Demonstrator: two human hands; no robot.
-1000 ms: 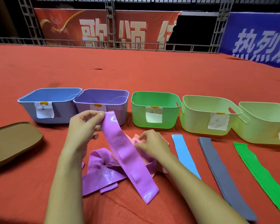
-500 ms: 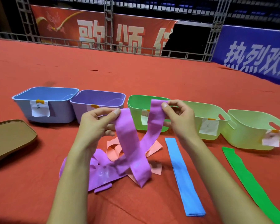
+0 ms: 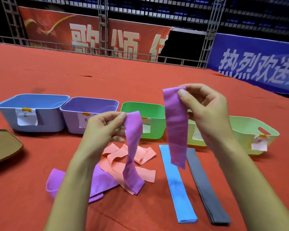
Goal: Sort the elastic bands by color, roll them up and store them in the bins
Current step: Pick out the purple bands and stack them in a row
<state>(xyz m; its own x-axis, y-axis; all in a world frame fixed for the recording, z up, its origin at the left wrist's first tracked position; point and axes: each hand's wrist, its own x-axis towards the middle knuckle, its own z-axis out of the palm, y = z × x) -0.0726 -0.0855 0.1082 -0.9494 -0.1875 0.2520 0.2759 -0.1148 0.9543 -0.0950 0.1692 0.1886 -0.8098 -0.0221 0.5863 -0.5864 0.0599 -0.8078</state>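
Pinched between thumb and forefinger, each grip holds one purple elastic band by its top end: the left hand (image 3: 103, 129) has a purple band (image 3: 133, 154) that hangs twisted, its lower end lying on the salmon-pink bands (image 3: 117, 157), and the right hand (image 3: 205, 114) lifts a second purple band (image 3: 175, 127) higher, hanging flat and straight with its lower end clear of the red carpet (image 3: 140, 80). Both are smooth, slightly glossy strips of even width. A third purple strip (image 3: 57, 182) lies curled on the carpet under the left forearm, touching the tangled pink heap.

Just right of the heap a blue band (image 3: 178, 189) lies folded flat and straight, and beside it a dark grey band (image 3: 205, 189) lies the same way, the two near but apart.

Beyond them a row of bins stands on the carpet, each with a paper label on its front: a blue bin (image 3: 32, 112), a purple bin (image 3: 90, 114) touching it, a green bin (image 3: 145, 120), then a pale yellow-green bin (image 3: 250, 135) partly hidden by the right hand. A brown lid-like tray (image 3: 3, 145) lies at the left edge of the view.
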